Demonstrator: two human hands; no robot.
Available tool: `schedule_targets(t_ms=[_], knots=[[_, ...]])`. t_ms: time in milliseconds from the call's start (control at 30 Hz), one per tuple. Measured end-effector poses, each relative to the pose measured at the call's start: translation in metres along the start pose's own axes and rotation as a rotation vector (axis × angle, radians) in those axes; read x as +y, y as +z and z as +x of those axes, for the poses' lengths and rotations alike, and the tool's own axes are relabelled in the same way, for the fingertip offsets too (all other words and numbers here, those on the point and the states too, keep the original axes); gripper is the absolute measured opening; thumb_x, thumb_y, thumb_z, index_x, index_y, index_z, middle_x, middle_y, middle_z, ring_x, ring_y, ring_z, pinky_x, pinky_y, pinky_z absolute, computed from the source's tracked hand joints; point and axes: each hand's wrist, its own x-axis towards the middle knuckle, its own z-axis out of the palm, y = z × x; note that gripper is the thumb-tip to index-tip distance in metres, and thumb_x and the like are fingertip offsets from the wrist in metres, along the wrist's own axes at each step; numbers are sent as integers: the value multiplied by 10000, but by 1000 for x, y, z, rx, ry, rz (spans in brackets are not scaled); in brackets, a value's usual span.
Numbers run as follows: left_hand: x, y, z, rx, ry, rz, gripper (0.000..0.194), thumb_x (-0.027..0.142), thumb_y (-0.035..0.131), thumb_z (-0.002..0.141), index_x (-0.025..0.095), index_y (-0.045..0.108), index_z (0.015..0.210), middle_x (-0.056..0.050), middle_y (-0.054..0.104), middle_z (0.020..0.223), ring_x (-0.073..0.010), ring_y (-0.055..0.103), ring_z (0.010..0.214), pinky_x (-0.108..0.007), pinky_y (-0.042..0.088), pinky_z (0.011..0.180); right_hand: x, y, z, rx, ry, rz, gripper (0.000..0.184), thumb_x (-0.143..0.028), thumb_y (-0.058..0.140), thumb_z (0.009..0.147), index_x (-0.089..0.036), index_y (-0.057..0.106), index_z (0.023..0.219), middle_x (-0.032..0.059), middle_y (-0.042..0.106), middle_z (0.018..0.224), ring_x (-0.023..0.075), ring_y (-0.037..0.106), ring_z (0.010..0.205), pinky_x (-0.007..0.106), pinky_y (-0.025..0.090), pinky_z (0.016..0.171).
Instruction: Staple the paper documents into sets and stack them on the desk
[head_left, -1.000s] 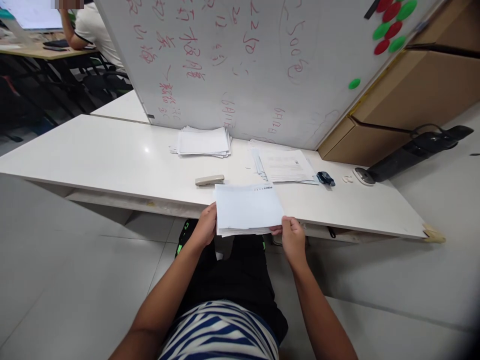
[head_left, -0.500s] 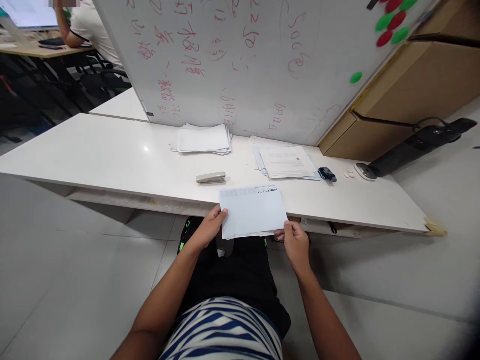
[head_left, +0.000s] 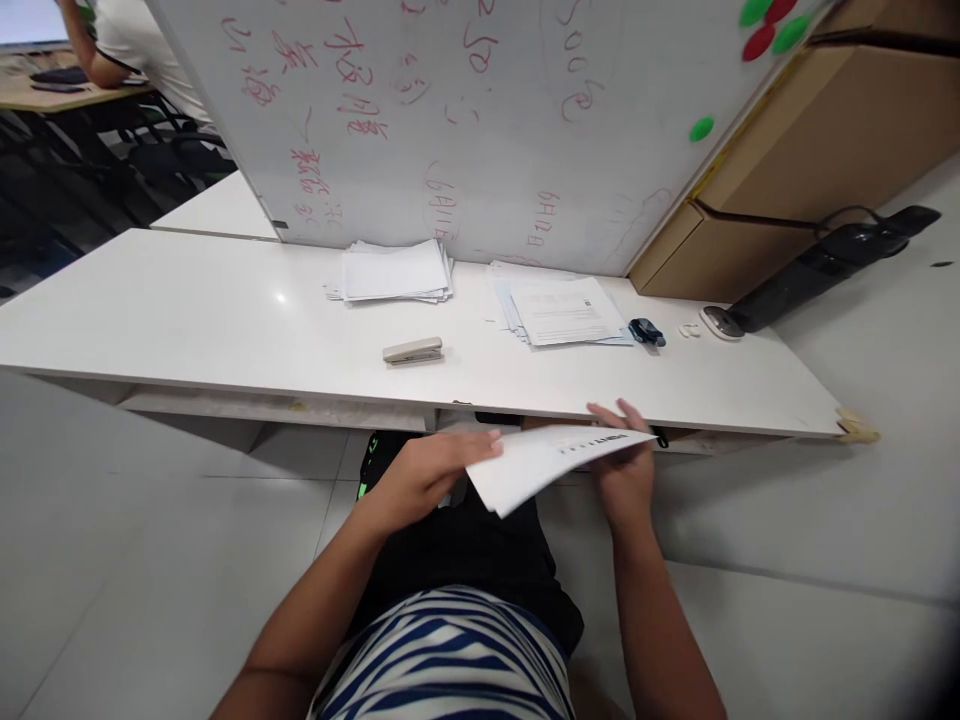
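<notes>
Both my hands hold a thin stack of white sheets [head_left: 551,460] in front of the white table's front edge [head_left: 525,400], above my lap. The stack lies nearly flat and turned, its printed edge to the right. My left hand [head_left: 424,475] grips its left side with the thumb on top. Behind the sheets' right end is my right hand [head_left: 626,465], fingers curled up over the far edge. A beige stapler [head_left: 412,351] lies on the table just beyond my left hand.
Two paper piles sit at the back of the table: a blank pile [head_left: 394,271] and a printed pile [head_left: 566,312]. A small dark blue object [head_left: 646,331] lies beside the printed pile. A whiteboard [head_left: 465,110] leans behind. Another person sits at the far left desk [head_left: 112,50].
The stack stood on edge on the table before. It has been drawn back off the edge, lowered and turned nearly flat, and my right hand has shifted to its far right end.
</notes>
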Motion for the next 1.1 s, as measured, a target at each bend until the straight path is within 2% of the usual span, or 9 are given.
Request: schedule_targets(t_ms=[100, 233, 400, 467, 567, 700, 867, 1000, 1100], knots=[[22, -1, -11, -107, 46, 108, 240, 282, 597, 833, 369, 714, 1023, 6, 660, 1202, -252, 466, 1290, -470, 229, 1139, -33, -14, 2, 115, -262, 45, 306, -479, 602, 805, -270, 613, 1027, 70, 673, 1094, 289, 600, 1115, 546, 423, 986], [19, -3, -12, -24, 101, 213, 202, 289, 635, 809, 368, 713, 978, 11, 683, 1157, -242, 447, 1303, -476, 194, 1147, -47, -24, 19, 77, -372, 115, 262, -503, 553, 839, -259, 624, 778, 48, 703, 929, 290, 646, 1032, 555, 447, 956], [-29, -4, 32, 325, 80, 258, 206, 358, 561, 864, 235, 699, 954, -94, 700, 973, -272, 603, 1046, -401, 406, 967, -24, 10, 59, 13, -241, 156, 271, -403, 741, 709, -213, 655, 882, 45, 694, 888, 233, 655, 892, 428, 503, 842], [-44, -4, 55, 425, 76, 302, 252, 396, 579, 850, 207, 685, 978, -114, 688, 988, -290, 593, 1042, -379, 404, 949, -16, 32, 70, -69, -138, 176, 281, -392, 746, 694, -199, 644, 871, 36, 685, 864, 212, 644, 844, 393, 511, 794], [-45, -4, 78, 451, 111, 277, 334, 424, 633, 809, 212, 670, 1065, -102, 672, 1098, -289, 565, 1103, -344, 381, 977, -13, 57, 76, -146, -51, 139, 283, -412, 728, 690, -195, 601, 820, 12, 653, 792, 184, 618, 748, 358, 514, 725], [-36, -5, 87, 569, 74, 156, 351, 448, 590, 841, 197, 669, 1073, -77, 685, 1046, -264, 600, 1007, -321, 428, 876, -15, 69, 74, -39, -80, 97, 293, -428, 670, 739, -205, 561, 896, 11, 634, 810, 184, 607, 772, 357, 510, 743], [-54, -7, 90, 467, -96, 106, 346, 503, 591, 814, 179, 708, 844, -47, 686, 791, -249, 617, 788, -307, 434, 705, -4, 77, 67, -81, 48, 25, 393, -416, 679, 708, -179, 577, 1005, 95, 669, 1011, 244, 623, 962, 428, 488, 890], [-68, -14, 92, 408, -37, 210, 321, 496, 584, 820, 200, 707, 798, -17, 669, 717, -227, 599, 732, -292, 415, 697, 5, 75, 61, -23, 71, 17, 491, -445, 674, 723, -166, 575, 1114, 122, 653, 1147, 256, 612, 1065, 449, 450, 972], [-73, -19, 95, 415, -60, 241, 343, 510, 548, 839, 212, 708, 774, -17, 681, 730, -237, 607, 736, -289, 408, 672, 11, 73, 57, -92, 115, -74, 464, -469, 658, 734, -160, 617, 1078, 132, 670, 1131, 274, 617, 1070, 456, 445, 984]])
